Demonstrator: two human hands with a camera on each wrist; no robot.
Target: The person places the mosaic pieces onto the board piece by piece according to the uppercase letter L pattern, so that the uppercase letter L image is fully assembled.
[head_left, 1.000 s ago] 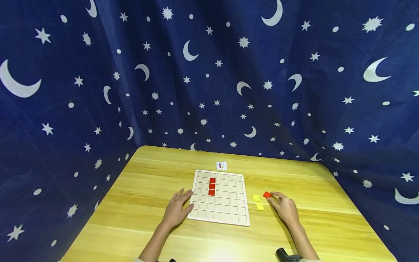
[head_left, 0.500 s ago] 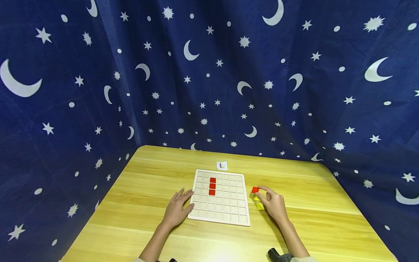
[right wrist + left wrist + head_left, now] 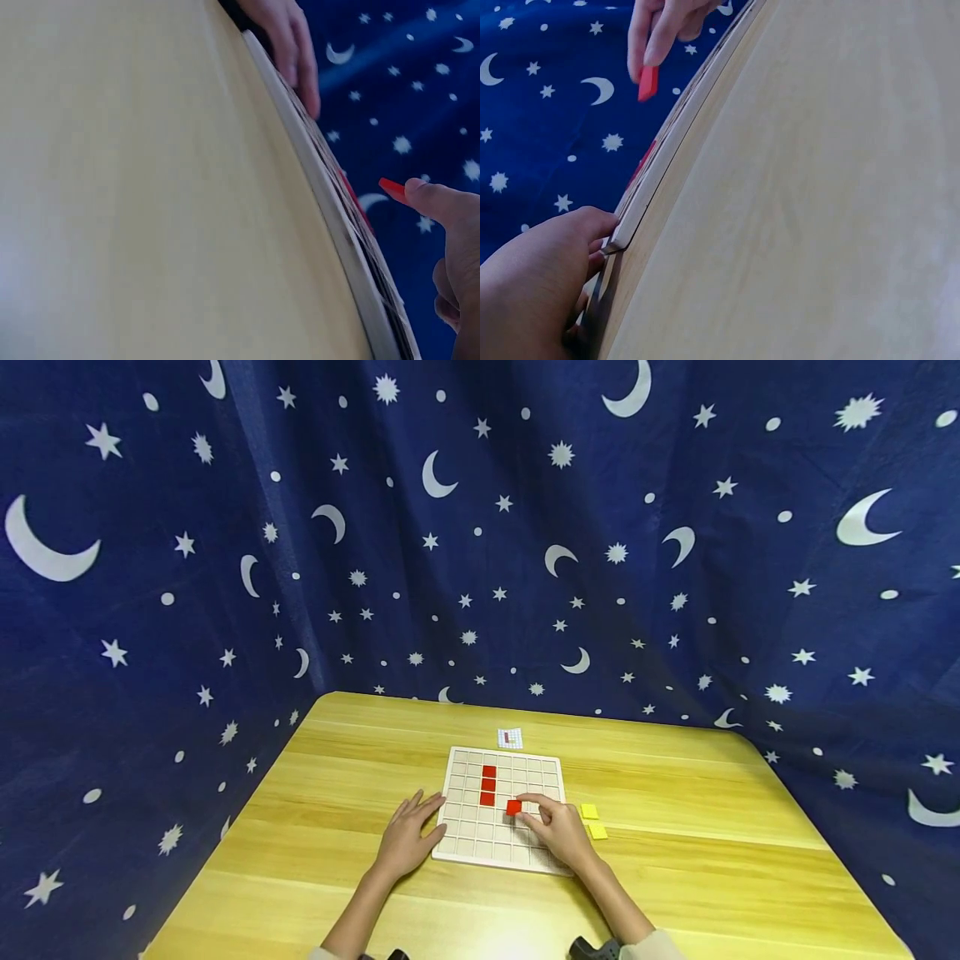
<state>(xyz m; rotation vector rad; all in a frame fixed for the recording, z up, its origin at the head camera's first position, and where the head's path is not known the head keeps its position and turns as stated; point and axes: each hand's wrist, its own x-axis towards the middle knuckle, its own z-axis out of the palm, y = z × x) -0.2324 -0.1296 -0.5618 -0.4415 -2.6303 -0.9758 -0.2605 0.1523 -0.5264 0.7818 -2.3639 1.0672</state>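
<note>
A white gridded board (image 3: 468, 850) lies on the wooden table, with a column of three red squares (image 3: 487, 785) in its left part. The left hand (image 3: 405, 839) rests at the board's left edge, fingers relaxed; the left wrist view shows its thumb touching the board's side. Over the board, the right hand (image 3: 562, 832) pinches a red tile (image 3: 513, 807) between thumb and fingertips. In the right wrist view this tile (image 3: 392, 190) is held above the board's surface. Two yellow tiles (image 3: 588, 812) lie to the right of the board.
A small card (image 3: 510, 738) with a printed grid and coloured marks lies behind the board. A dark blue curtain (image 3: 480, 568) with moons and stars stands around the back and sides of the table (image 3: 712, 827).
The right hand has carried the red tile leftward, from the right of the yellow tiles, past them and over the board. The left hand has stayed at the board's edge.
</note>
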